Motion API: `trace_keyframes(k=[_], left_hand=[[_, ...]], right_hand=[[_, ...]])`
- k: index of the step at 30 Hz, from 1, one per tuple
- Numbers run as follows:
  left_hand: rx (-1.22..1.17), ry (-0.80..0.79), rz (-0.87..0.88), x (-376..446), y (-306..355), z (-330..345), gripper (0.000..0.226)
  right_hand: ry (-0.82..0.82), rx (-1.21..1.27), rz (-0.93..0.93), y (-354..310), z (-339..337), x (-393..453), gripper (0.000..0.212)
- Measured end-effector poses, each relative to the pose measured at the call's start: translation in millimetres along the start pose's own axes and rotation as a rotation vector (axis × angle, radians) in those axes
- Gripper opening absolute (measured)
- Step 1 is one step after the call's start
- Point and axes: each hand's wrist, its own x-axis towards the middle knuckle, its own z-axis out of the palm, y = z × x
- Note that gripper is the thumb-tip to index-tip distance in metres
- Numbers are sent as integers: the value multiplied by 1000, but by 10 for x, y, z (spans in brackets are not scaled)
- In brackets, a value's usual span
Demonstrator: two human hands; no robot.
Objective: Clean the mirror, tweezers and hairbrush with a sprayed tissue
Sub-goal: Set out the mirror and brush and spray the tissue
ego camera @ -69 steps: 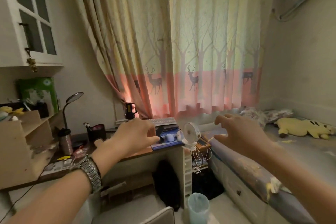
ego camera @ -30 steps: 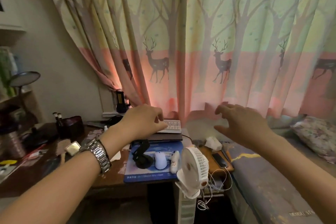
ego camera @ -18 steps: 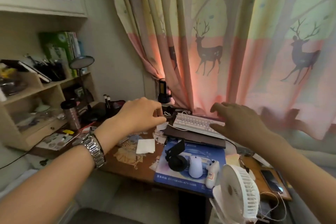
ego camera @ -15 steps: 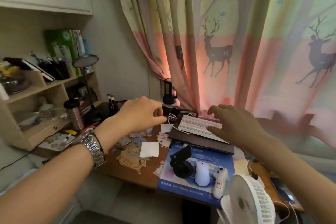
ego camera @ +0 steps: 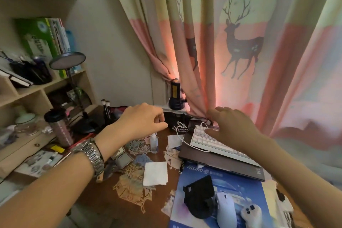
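status, nothing cleaned yet: my left hand (ego camera: pixel 142 122) and right hand (ego camera: pixel 231 127) hover loose and empty; beside the spray bottle (ego camera: pixel 153 143), folded tissue (ego camera: pixel 155 173) dry-looking, compact mirror (ego camera: pixel 123 159) untouched, tweezers and hairbrush not located.

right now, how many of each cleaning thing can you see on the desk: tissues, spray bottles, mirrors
white tissue: 1
small spray bottle: 1
compact mirror: 1
total: 3
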Motion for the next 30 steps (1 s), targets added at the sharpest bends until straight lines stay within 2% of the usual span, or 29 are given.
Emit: trace_keyframes(k=[8,19,24,30], left_hand=[[35,-22,-45,490,-157,312,24],[74,-3,-146,575,-646,223,24],[64,4,-132,725,-923,272,25],[16,21,-30,1170,-1479,392,25]], right_hand=[[7,-38,-26,414,474,451,32],[2,-30,-108,263,658,1013,33],[-16,-47,-108,166,752,1279,31],[-17,-76,-55,-37,984,1743,34]])
